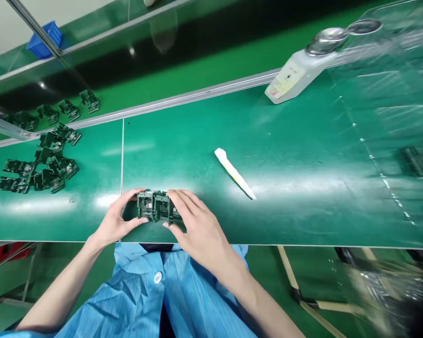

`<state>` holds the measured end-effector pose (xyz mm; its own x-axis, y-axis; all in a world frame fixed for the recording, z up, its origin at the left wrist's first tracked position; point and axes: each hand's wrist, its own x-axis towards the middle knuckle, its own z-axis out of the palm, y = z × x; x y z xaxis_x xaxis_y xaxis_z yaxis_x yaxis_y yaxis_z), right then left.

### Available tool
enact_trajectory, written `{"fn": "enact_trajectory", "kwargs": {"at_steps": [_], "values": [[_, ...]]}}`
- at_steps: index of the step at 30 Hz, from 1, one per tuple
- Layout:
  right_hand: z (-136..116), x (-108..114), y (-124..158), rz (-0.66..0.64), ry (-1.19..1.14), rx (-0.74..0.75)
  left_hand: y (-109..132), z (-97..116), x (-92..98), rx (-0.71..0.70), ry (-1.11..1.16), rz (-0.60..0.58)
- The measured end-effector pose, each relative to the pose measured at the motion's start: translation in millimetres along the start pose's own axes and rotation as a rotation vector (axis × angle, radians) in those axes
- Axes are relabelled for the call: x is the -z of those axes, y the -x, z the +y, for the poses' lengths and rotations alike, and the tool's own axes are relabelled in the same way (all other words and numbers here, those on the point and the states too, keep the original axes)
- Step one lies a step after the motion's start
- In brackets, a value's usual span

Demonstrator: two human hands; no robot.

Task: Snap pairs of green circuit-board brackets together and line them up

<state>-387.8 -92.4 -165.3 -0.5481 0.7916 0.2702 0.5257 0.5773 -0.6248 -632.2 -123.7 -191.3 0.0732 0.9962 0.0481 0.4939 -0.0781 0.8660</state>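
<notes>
Dark green module [154,206] sits between the fingertips of both hands, at the near edge of the green bench [285,150]. Left hand [118,220] grasps its left end: thumb on the near side, fingers on the far side. Right hand [199,220] is curled over its right end, thumb near, fingers across the top. Can't tell if it's one piece or two butted together. No readable marking on it at this size; just a small pale patch inside the frame by the left fingers.

White-and-yellow pen-shaped tool [235,173] lies beyond and right of the right fingers, well apart from them; no text legible. Farther out past it: white bottle [289,80], tilted in view, pale label facing the hands. Label carries a small dark mark, lines of print and a reddish patch low down; wording too small to read.

Left of the left fingers: loose pile of similar dark green modules [58,164]. Clear plastic sheet [384,112] far right of the right fingers.
</notes>
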Motion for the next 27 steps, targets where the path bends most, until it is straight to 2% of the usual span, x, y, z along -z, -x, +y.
{"fn": "enact_trajectory", "kwargs": {"at_steps": [5, 10, 19, 27], "values": [[4.4, -0.2, -1.2, -0.02, 0.041, 0.03, -0.6, -4.9, -2.8, -0.098, -0.004, 0.036], [3.1, 0.0, -4.9, 0.015, 0.06, 0.041, -5.3, -9.6, -4.3, -0.192, 0.024, 0.056], [-6.5, 14.7, -5.6, 0.024, 0.16, 0.026, -19.3, -12.0, -20.8, -0.33, 0.207, 0.049], [-2.3, 26.1, -1.8, -0.023, 0.179, -0.031, -24.5, -6.7, -28.4, -0.319, 0.171, 0.022]]}}
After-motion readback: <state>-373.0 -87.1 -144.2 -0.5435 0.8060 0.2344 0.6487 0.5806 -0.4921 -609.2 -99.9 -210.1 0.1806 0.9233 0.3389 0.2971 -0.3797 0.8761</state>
